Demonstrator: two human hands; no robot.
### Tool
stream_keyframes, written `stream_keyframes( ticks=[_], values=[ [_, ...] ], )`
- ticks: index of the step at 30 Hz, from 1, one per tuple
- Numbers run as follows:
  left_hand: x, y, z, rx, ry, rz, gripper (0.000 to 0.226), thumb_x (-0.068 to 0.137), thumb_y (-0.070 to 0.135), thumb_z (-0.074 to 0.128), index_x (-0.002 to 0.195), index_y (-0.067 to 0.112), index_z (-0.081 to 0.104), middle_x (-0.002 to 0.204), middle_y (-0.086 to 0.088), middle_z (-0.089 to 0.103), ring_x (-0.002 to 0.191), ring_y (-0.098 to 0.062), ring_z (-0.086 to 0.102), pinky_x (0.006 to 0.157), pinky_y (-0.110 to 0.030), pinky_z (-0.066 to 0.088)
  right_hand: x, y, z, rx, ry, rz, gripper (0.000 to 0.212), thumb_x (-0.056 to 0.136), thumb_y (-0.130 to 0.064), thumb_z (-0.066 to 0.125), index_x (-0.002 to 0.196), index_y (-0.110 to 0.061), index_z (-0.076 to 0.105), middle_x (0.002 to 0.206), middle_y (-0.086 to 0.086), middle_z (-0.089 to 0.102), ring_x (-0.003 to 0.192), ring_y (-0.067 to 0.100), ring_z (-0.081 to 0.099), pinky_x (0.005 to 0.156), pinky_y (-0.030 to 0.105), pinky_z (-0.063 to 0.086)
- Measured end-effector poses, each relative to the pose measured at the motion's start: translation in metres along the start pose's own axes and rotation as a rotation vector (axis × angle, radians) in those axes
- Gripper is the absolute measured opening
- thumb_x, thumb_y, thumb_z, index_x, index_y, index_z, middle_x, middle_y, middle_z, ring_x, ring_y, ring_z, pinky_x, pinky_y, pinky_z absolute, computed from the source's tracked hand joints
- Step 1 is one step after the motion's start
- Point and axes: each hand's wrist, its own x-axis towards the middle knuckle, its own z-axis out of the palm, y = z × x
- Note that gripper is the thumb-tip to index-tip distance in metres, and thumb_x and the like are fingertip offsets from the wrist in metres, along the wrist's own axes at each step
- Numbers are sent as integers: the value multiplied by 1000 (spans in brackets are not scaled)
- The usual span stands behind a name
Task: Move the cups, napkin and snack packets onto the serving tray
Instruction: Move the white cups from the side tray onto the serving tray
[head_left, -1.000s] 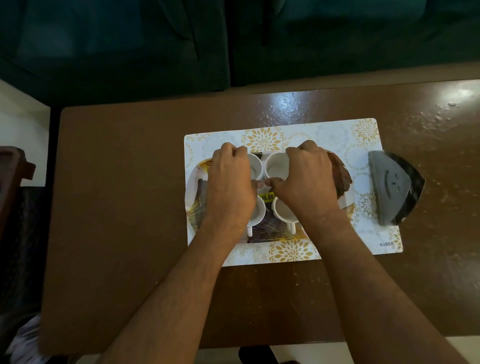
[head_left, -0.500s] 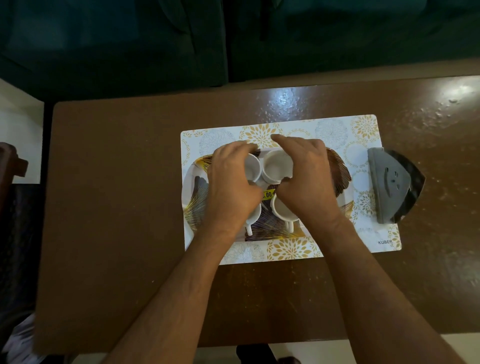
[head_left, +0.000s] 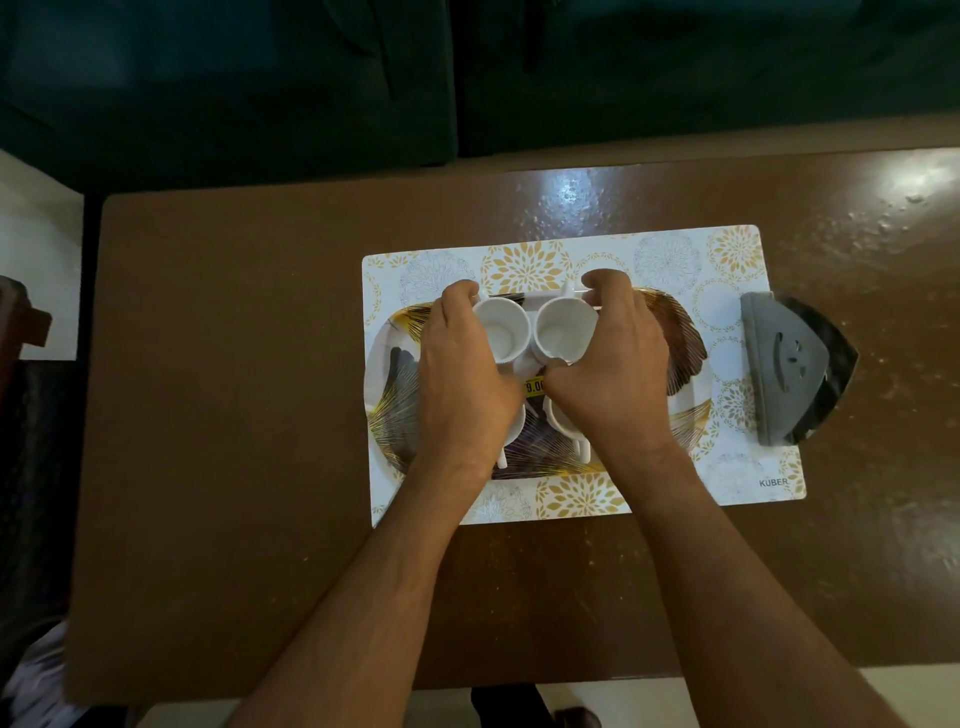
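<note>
A leaf-patterned serving tray (head_left: 685, 348) lies on a white and gold placemat (head_left: 675, 249). Several white cups stand on it. My left hand (head_left: 462, 379) wraps around the far left cup (head_left: 501, 332). My right hand (head_left: 613, 374) wraps around the far right cup (head_left: 563, 332). The two far cups stand side by side, almost touching. Two nearer cups (head_left: 563, 423) are mostly hidden under my hands, with only their handles showing. A yellow price sticker (head_left: 534, 386) shows between my thumbs. No snack packets are in view.
A grey napkin holder (head_left: 779, 364) with dark napkins stands at the placemat's right edge, off the tray. The brown table (head_left: 234, 389) spreads to the left and front. A dark green sofa (head_left: 467, 78) runs behind the table.
Both hands have slid back from over the far cups, so the two rims show fully. The cups have shifted slightly closer together.
</note>
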Motion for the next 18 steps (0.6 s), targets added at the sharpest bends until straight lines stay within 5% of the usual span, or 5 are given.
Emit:
stream_keyframes(
  ticks=[9, 18],
  values=[
    [-2, 0, 7, 14, 43, -38, 76, 76, 30, 92, 139, 14, 54, 136, -3, 59, 126, -22, 56, 89, -23, 38, -5, -1, 5, -47, 38, 21, 83, 69, -19, 86, 141, -8, 46, 127, 11, 64, 118, 31, 59, 92, 36, 44],
    [-1, 0, 5, 25, 32, 0, 72, 80, 22, 86, 146, 13, 56, 142, -4, 61, 133, -23, 56, 94, -21, 35, -7, 1, 6, -32, 68, -25, 79, 70, -18, 81, 141, -4, 48, 127, 14, 65, 115, 33, 60, 89, 30, 37]
  ],
)
